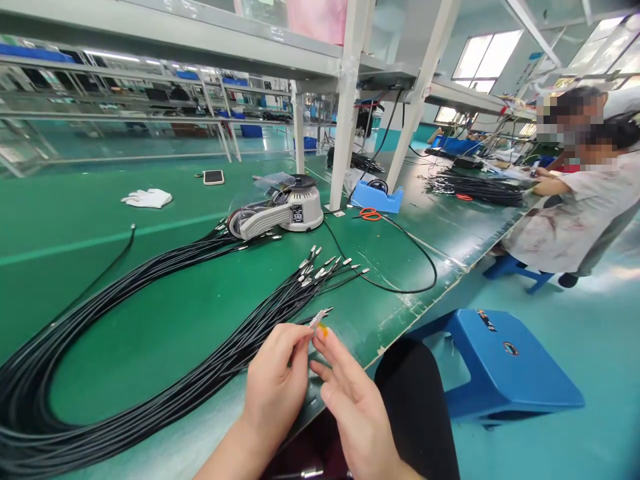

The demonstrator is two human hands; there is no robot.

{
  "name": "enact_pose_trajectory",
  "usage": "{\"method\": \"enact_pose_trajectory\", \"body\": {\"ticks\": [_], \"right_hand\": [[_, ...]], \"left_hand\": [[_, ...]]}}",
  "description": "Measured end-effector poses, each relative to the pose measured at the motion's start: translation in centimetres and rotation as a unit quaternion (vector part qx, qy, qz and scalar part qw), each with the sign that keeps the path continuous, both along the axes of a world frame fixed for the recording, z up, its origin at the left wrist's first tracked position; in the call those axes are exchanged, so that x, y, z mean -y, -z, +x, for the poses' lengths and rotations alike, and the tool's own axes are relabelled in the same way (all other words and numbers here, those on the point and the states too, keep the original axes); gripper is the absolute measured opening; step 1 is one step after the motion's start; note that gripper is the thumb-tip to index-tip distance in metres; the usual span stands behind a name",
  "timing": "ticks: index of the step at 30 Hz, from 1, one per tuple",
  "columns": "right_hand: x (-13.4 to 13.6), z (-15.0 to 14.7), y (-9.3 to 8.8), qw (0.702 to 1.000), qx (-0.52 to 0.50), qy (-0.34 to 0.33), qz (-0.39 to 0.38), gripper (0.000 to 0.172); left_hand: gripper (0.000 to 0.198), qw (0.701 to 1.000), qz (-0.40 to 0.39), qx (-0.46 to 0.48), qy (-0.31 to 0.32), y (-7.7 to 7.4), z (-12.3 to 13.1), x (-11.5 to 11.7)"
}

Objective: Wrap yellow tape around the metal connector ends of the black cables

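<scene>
My left hand (pixel 275 383) pinches the metal-tipped end of a black cable (pixel 319 318) just above the bench's near edge. My right hand (pixel 350 393) is beside it, fingertips pressed on a small piece of yellow tape (pixel 323 329) at the cable tip. A big looped bundle of black cables (pixel 125 333) lies on the green bench (pixel 75 233), its metal connector ends (pixel 325 263) fanned out past my hands. A grey tape dispenser machine (pixel 287 210) stands behind the bundle.
A white glove (pixel 147 198) and a phone (pixel 213 177) lie at the back left. Orange scissors (pixel 370 214) and a blue tape holder (pixel 376 196) sit by the white post (pixel 345 113). A blue stool (pixel 500 363) stands to my right. Another person (pixel 575 200) works at the far right.
</scene>
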State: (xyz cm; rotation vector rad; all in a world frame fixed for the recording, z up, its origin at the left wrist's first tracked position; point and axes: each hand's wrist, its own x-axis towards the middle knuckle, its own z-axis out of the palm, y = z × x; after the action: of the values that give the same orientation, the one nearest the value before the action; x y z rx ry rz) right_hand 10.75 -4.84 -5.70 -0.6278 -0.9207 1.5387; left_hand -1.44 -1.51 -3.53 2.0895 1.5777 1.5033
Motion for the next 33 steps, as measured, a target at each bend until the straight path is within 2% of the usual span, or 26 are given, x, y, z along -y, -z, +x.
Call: {"method": "enact_pose_trajectory", "body": {"ticks": [3, 6, 10, 12, 16, 18, 22, 24, 26, 29, 33], "right_hand": [[-0.9, 0.2, -0.6, 0.999, 0.003, 0.051, -0.017, 0.043], [-2.9, 0.4, -1.9, 0.991, 0.042, 0.116, -0.047, 0.051], [-5.5, 0.4, -3.1, 0.99, 0.081, 0.115, -0.032, 0.058], [-6.2, 0.3, -3.1, 0.989, 0.083, 0.12, -0.028, 0.059], [-6.9, 0.3, -2.6, 0.988, 0.077, 0.123, -0.047, 0.065], [-7.0, 0.2, -2.5, 0.989, 0.071, 0.121, -0.051, 0.064], [-5.8, 0.1, -2.2, 0.988, 0.064, 0.135, -0.048, 0.059], [-4.3, 0.2, -1.8, 0.987, 0.052, 0.15, -0.04, 0.052], [-2.5, 0.3, -1.1, 0.988, 0.036, 0.144, -0.036, 0.045], [-0.4, -0.1, -0.2, 0.995, 0.015, 0.096, -0.034, 0.043], [0.5, -1.0, 0.0, 0.998, -0.015, 0.053, -0.021, 0.044]], "left_hand": [[0.022, 1.0, -0.001, -0.005, 0.007, 0.2, 0.2, -0.1], [0.03, 1.0, -0.006, -0.017, 0.019, 0.3, 0.4, -0.2], [0.021, 1.0, -0.016, -0.02, 0.019, -0.1, 0.2, -0.4], [0.012, 0.999, -0.042, -0.019, 0.018, -0.5, -0.2, -0.6], [0.008, 0.989, -0.145, -0.042, 0.004, -0.9, -0.8, -0.9], [0.01, 0.991, -0.125, -0.041, 0.001, -0.7, -0.7, -0.9], [0.018, 0.998, -0.008, -0.037, 0.046, -0.4, -0.2, -0.7], [0.017, 0.999, 0.014, -0.024, 0.034, -0.4, 0.0, -0.5], [0.016, 1.0, 0.013, -0.008, 0.001, -0.5, 0.1, -0.4], [0.014, 0.999, 0.001, 0.021, -0.024, -0.5, 0.3, -0.1], [0.013, 0.997, -0.024, 0.064, -0.033, -0.1, 0.3, 0.2]]}}
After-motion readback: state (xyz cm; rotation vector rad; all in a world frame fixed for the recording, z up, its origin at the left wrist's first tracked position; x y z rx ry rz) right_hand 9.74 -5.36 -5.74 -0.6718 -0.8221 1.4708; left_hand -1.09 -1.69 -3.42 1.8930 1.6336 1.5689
